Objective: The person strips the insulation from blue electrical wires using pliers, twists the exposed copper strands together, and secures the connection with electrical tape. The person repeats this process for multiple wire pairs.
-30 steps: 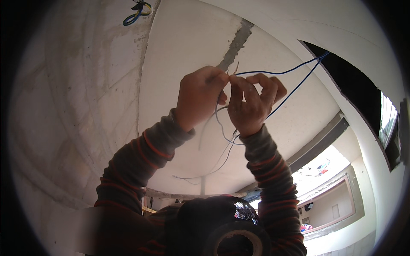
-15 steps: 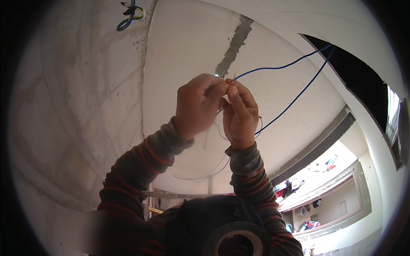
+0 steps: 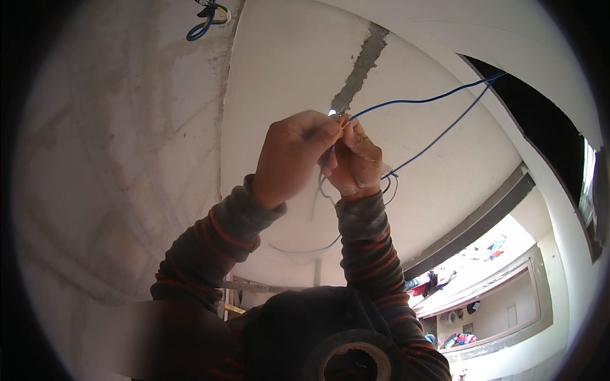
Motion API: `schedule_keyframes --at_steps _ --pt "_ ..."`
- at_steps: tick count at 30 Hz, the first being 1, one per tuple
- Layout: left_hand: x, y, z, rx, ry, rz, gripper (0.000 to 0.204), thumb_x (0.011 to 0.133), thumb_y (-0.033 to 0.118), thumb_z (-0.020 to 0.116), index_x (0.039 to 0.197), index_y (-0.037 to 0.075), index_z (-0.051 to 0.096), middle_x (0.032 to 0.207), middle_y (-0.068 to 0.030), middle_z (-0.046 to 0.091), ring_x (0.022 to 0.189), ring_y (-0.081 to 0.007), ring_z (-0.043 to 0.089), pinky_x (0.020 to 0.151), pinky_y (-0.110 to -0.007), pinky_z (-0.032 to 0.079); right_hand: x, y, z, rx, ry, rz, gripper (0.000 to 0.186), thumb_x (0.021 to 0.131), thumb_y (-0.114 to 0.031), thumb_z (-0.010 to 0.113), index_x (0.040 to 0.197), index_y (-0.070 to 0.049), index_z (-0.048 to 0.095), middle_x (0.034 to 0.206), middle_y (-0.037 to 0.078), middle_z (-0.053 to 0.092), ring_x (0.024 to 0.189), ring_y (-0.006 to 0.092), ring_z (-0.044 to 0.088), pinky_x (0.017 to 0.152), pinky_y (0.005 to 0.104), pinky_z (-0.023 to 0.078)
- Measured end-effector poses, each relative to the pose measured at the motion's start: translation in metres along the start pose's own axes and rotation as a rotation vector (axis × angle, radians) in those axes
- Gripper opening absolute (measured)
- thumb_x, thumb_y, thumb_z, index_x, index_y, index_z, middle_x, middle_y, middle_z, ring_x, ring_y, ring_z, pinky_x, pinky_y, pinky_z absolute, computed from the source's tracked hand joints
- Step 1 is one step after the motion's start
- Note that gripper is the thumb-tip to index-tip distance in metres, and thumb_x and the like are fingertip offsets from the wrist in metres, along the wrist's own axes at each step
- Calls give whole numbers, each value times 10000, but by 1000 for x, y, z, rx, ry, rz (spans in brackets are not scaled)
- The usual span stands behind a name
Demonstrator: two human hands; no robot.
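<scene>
Compared with a second ago, my right hand (image 3: 357, 166) has drawn in tighter against my left hand (image 3: 289, 159), its fingers curled where they were fanned out. Both hands are narrowed to a fingertip pinch, holding a bare copper wire end (image 3: 344, 120) between them; I can't tell how the strands lie under my fingers. It sits in front of a pale surface (image 3: 279, 70), near the lower end of a rough grey strip (image 3: 365, 66). One blue wire (image 3: 397, 101) runs from my fingertips to a dark opening (image 3: 546, 140) on the right; a second blue wire (image 3: 438, 137) slants from there down beside my right wrist. At the bottom edge shows a ring-shaped roll (image 3: 382, 360).
</scene>
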State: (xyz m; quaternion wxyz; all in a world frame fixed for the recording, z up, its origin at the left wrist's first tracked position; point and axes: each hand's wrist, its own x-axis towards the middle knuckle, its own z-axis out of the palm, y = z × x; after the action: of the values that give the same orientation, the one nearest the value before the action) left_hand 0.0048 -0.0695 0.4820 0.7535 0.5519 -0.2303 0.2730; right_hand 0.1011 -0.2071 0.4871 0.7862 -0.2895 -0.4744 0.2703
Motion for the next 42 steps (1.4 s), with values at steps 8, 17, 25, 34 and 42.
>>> schedule_keyframes --at_steps 8,17,25,34,42 --pt "-1 -11 16 287 193 314 197 1123 143 706 1062 -42 735 800 -46 711 662 -87 652 595 -247 519 -30 12 47 -814 689 -305 240 1077 -161 762 1260 -12 801 1103 94 760 834 136 631 759 300 533" --pt "-3 -13 7 279 109 223 211 1135 156 693 1058 -34 742 765 -42 698 632 -77 622 581 -243 497 -30 -1 62 -1107 572 -417 194 1069 -115 752 1156 40 829 1119 84 764 927 142 645 868 284 517" --pt "-3 -1 -4 71 -16 82 254 1152 200 664 1124 -41 738 833 -77 724 730 -133 674 683 -304 548 -17 -23 47 -982 406 -321 173 1058 -138 760 1065 33 790 1053 47 749 921 138 675 837 296 530" --pt "-2 -8 -12 -384 -103 -186 283 1155 244 635 1190 -25 715 971 -88 730 788 -208 691 757 -366 566 -9 -23 41 -569 336 -133 185 1088 -165 701 1086 15 745 919 56 679 915 143 587 809 298 465" --pt "4 -32 -17 -1016 -350 -566 277 1143 308 639 1150 39 708 955 -49 690 683 -164 587 619 -326 451 -14 -32 35 -679 308 -57 176 1072 -168 710 1043 0 752 914 31 681 902 124 604 793 299 465"
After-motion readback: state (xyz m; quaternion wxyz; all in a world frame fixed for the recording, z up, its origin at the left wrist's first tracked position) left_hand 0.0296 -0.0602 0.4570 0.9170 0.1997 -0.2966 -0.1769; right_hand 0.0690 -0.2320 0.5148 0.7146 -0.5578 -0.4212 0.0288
